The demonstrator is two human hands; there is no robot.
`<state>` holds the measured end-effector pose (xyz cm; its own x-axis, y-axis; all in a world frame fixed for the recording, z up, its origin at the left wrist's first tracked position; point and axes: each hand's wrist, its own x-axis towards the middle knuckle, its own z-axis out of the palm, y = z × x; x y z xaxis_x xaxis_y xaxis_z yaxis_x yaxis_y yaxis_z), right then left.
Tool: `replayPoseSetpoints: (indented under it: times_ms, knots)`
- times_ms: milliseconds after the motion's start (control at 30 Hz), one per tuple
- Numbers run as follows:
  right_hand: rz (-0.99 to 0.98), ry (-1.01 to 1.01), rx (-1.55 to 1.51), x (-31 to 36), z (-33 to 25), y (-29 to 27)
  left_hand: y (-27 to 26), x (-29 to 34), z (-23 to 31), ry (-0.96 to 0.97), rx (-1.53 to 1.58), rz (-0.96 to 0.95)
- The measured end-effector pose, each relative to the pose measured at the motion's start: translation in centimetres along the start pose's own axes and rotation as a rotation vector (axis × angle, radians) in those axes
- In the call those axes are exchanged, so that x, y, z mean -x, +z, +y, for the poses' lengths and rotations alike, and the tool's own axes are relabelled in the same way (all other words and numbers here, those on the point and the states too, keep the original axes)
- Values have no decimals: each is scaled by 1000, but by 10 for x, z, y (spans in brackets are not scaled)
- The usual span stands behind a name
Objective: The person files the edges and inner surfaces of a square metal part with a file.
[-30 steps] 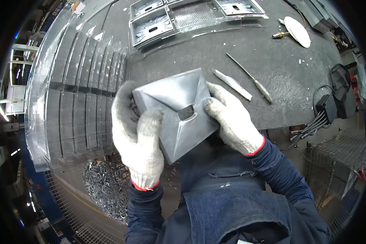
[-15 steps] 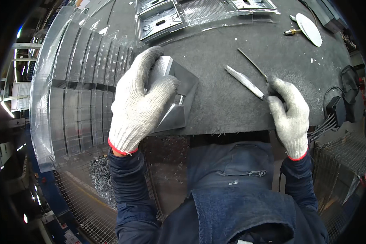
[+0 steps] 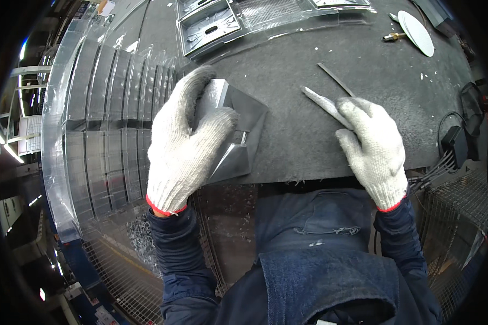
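My left hand (image 3: 181,141), in a white knit glove with a red cuff edge, is closed on a grey metal part (image 3: 249,116) with angled, shiny faces and a small slot. The part rests on the dark bench near its front edge. My right hand (image 3: 371,143), gloved alike, reaches over the near ends of two slim tools. One is a white-wrapped tool (image 3: 325,103) whose near end lies between thumb and fingers, which stay apart. Beyond it lies a thin flat metal strip, perhaps a file (image 3: 335,78), its near end hidden by the fingers.
Stacked clear plastic trays (image 3: 106,124) stand at my left. At the far side, a clear tray (image 3: 303,27) holds grey metal parts. A white disc with a brass fitting (image 3: 416,33) lies far right. A black box with cables (image 3: 454,146) hangs at the bench's right edge.
My right hand has moved left, from the strip's near end to over the white-wrapped tool's near end. My left hand keeps its hold on the metal part.
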<state>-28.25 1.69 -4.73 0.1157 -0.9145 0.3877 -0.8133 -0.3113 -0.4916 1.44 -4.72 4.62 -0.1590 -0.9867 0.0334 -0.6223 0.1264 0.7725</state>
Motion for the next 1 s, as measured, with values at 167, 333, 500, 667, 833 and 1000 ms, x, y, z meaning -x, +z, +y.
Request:
replayPoseSetpoints:
  times_ms: [167,333,500,667,833,1000]
  knots:
    - [20,62,-41,3,3,-2,5,3,5,2,18,3]
    - [-40,8,46,0,-9,-4,9,3,2,47,-8,-13]
    - [57,-15,63,0,0,-3,7,2,6,6,8,-28]
    - [-110,-101,292,-11,-5,9,2,1,-2,23,53,4]
    - [-78,-84,-24,-5,-27,8,-5,-2,-6,-86,266,-28]
    - [-30,-80,27,-7,-28,12,-6,-4,-20,-22,202,-14]
